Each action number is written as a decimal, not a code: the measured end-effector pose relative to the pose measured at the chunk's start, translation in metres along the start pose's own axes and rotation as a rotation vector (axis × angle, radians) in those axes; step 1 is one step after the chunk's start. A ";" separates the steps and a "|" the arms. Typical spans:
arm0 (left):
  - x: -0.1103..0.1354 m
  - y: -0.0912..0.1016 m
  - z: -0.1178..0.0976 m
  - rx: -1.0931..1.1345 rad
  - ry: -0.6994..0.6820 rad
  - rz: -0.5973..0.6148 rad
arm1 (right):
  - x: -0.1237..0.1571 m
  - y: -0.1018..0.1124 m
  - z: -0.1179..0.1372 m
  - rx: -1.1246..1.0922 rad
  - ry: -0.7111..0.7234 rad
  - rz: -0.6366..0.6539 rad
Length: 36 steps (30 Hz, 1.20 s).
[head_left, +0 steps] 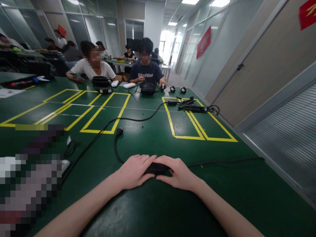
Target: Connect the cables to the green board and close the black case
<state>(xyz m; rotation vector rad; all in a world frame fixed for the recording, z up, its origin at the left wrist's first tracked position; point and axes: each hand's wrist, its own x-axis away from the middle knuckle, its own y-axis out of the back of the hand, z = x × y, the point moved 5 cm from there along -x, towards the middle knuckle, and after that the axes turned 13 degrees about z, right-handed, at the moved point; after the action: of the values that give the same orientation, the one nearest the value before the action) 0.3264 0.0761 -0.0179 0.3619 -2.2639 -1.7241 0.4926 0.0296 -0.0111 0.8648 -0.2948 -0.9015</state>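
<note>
A black power adapter (158, 169) lies on the green table in front of me, with both hands closed around its ends. My left hand (135, 171) grips its left side, fingers over the top and thumb along the near edge. On the other end, my right hand (180, 173) holds it the same way, and the fingertips of the two hands nearly meet. From beneath my left hand a black cord curves away to a plug (119, 131). Another black cable (227, 161) runs off to the right, past my right hand.
Yellow tape rectangles mark the green table (148, 141). A long black cable (128, 118) crosses it on the left. Black cables and tools (194, 106) lie bundled at far right. Two people sit opposite, near black cases (148, 88). Someone's blurred arm is at left.
</note>
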 end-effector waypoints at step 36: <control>0.007 0.013 0.003 0.157 -0.023 -0.044 | 0.148 0.141 -0.176 0.186 -0.935 -1.108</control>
<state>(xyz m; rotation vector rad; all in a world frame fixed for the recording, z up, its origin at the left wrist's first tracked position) 0.3186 0.0798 -0.0058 0.4289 -2.4331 -1.5824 0.7605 0.0522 -0.0331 0.6890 -0.7367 -2.3439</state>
